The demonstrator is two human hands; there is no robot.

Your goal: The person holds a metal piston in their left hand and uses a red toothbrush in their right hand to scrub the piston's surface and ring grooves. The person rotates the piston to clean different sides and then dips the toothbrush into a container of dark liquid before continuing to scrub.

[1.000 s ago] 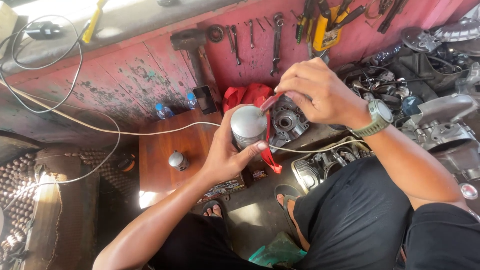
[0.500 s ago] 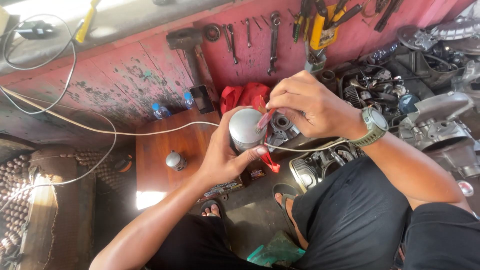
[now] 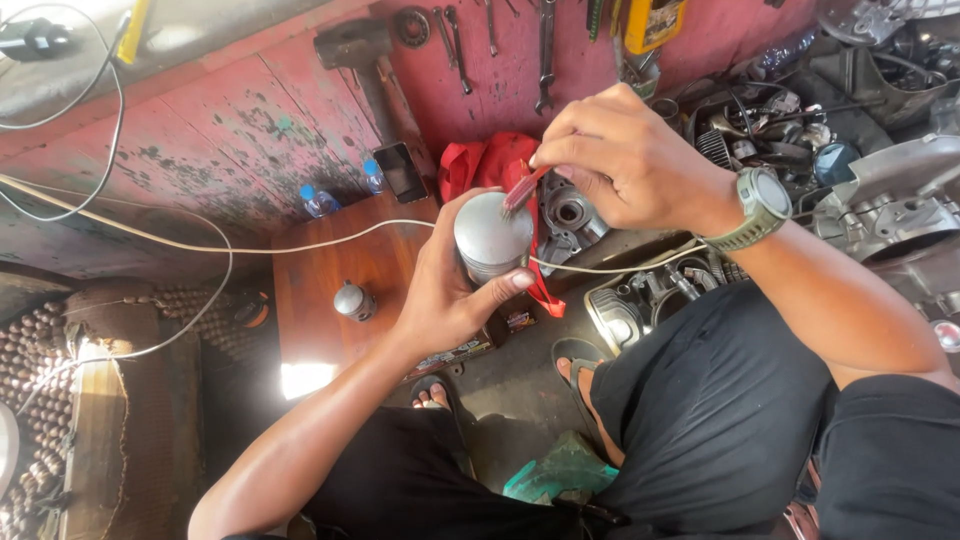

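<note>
My left hand [image 3: 452, 290] grips a grey metal piston [image 3: 492, 238] upright, its round crown facing me. My right hand [image 3: 620, 160], with a watch on the wrist, pinches a thin red tool [image 3: 524, 188] whose tip rests on the piston's crown near its right edge. A red strap or cloth [image 3: 541, 282] hangs down behind the piston.
A second small piston [image 3: 354, 300] stands on a wooden board [image 3: 330, 330]. Two small bottles [image 3: 318, 200] and a hammer [image 3: 362, 60] lean on the red wall, where wrenches [image 3: 545, 50] hang. Engine parts [image 3: 890, 220] crowd the right. A white cable [image 3: 300, 246] crosses the scene.
The view has shifted a little, so everything sits higher in frame. My right hand has moved the red tool's tip across the piston crown. My left hand keeps its grip.
</note>
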